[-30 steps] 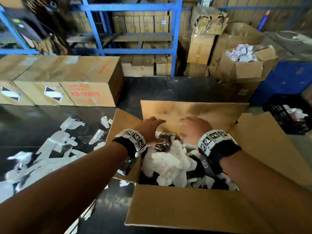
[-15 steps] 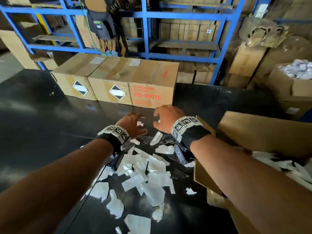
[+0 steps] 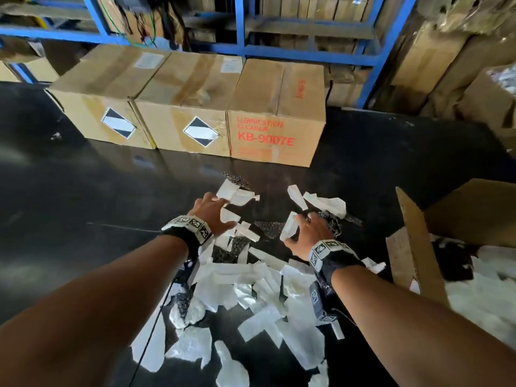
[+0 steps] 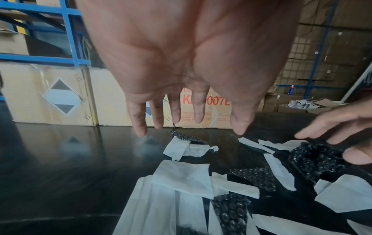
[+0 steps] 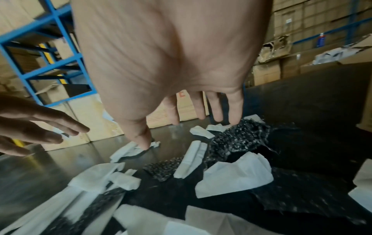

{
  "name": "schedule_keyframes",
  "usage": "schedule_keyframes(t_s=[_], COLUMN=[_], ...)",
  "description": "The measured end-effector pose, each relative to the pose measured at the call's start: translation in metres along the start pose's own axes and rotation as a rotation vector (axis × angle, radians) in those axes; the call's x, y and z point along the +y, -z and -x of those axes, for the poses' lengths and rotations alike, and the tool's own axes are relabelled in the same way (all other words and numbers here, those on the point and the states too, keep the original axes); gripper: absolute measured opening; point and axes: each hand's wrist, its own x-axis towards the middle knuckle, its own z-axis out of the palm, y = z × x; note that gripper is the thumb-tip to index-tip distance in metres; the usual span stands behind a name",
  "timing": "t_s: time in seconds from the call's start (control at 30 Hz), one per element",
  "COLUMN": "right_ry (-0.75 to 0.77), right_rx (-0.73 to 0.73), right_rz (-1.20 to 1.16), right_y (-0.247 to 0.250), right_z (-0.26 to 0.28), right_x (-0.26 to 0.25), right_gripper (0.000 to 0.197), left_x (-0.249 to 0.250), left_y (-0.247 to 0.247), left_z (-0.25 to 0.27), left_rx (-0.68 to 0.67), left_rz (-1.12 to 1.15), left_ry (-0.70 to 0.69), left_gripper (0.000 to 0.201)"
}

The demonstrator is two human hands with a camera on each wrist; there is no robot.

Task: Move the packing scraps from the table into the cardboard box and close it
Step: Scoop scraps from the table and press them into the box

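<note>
White paper scraps (image 3: 245, 280) and dark bubble-wrap pieces (image 3: 229, 248) lie scattered over the black table (image 3: 83, 208). Both hands hover palm-down over the far end of the pile with fingers spread and straight. My left hand (image 3: 213, 212) reaches to a white scrap (image 4: 177, 148), its fingertips just above the table (image 4: 60, 159). The fingertips of my right hand (image 3: 310, 230) are at a crumpled bubble-wrap piece (image 5: 237, 139), with the thumb by a white strip (image 5: 128, 151). Neither hand holds anything. The open cardboard box (image 3: 418, 247) stands at the right, with scraps (image 3: 480, 297) inside.
Three sealed cartons (image 3: 192, 107) stand in a row at the far side of the table, one marked KB-9007E (image 3: 276, 135). Blue shelving (image 3: 307, 54) and stacked boxes rise behind. More cartons (image 3: 446, 65) crowd the right rear.
Both hands left the box and moved left to the pile on the table. Since half a second ago they have spread apart and dropped closer to the far scraps.
</note>
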Motion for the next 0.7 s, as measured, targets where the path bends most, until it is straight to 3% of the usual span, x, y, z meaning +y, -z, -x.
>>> schedule_keyframes(t_s=[0.23,0.4,0.57,0.7], right_ry=[-0.168,-0.251,-0.244,-0.159], right_rx=[0.026,0.040,-0.008,-0.048], right_rz=[-0.113,-0.024,-0.009,0.059], right_y=[-0.004,-0.014,-0.027,-0.040], right_z=[-0.080,-0.117,-0.137,-0.121], right_x=[0.029,0.053,0.066,0.045], right_gripper=[0.080,0.091,0.094,0.084], left_x=[0.003,0.013,0.015,0.018], left_y=[-0.034,-0.062,-0.082,-0.098], left_z=[-0.091,-0.136,-0.166,-0.149], left_rx=[0.036,0.111,0.022,-0.031], left_rz=[-0.039,-0.082,-0.058,-0.084], left_ry=[-0.051,-0.098,-0.101,-0.148], left_gripper=[0.078,0.080,0.086,0.088])
